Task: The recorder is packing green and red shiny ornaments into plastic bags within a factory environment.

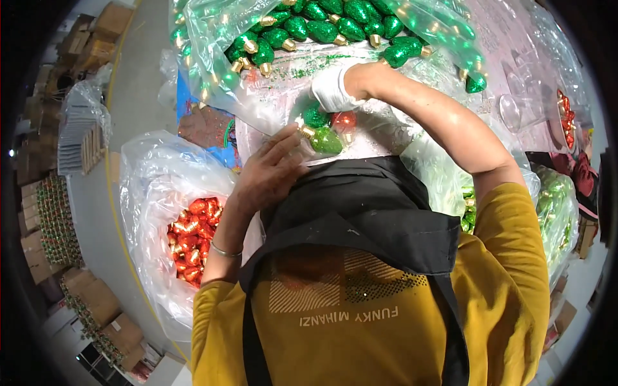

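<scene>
A small group of bulb-shaped ornaments sits just beyond my apron: a dark green glitter ornament [315,116], a lighter green ornament [327,141] and a red ornament [345,121]. Clear plastic seems to surround them, though its outline is hard to make out. My left hand [275,166] lies along their left side, fingers stretched out, with the tips by the gold caps. From the right, my right hand [335,88] reaches over in a white glove, directly above the dark green ornament. Its fingers are hidden, so whether it grips anything does not show.
Green glitter ornaments [322,29] spill from a clear bag on the far side of the table [380,138]. At left stands a plastic-lined bag [151,186] of red ornaments [193,241]. Bags of light green ornaments [559,209] are at right. Cardboard boxes [112,20] line the far left.
</scene>
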Demonstrator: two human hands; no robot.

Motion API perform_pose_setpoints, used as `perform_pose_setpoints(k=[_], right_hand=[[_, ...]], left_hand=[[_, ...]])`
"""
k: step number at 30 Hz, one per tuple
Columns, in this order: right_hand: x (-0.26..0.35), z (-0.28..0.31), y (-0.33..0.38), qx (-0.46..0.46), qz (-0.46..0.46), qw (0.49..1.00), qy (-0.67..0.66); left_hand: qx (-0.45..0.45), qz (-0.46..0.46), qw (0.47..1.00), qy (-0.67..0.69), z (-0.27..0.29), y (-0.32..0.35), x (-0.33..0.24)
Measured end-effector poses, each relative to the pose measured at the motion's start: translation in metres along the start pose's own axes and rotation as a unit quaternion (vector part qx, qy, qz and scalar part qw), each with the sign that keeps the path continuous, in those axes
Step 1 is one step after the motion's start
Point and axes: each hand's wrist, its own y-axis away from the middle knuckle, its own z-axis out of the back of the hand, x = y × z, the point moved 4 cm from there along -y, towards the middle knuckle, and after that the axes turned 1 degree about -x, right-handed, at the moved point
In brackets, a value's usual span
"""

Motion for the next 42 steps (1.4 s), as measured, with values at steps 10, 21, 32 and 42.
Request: perform_pose_setpoints(k=[10, 21, 32, 42], right_hand=[[0.001, -0.006, -0.057, 0.108, -0.01, 0.972, 0.207], [-0.02, -0.047, -0.075, 0.043, 0.07, 0.978, 0.193], [0.038, -0.002, -0.028, -0.033, -0.003, 0.98, 0.194], [0.007, 0.005, -0.011, -0.122, -0.071, 0.99, -0.006]], left_hand=[[0.024, -0.017, 0.999, -0.026, 0.001, -0.016, -0.004], [-0.029, -0.027, 0.999, 0.033, -0.007, -0.003, 0.004], [-0.076, -0.009, 0.996, 0.04, 0.006, 0.002, 0.024], [-0.051, -0.005, 0.998, 0.033, 0.012, -0.01, 0.033]])
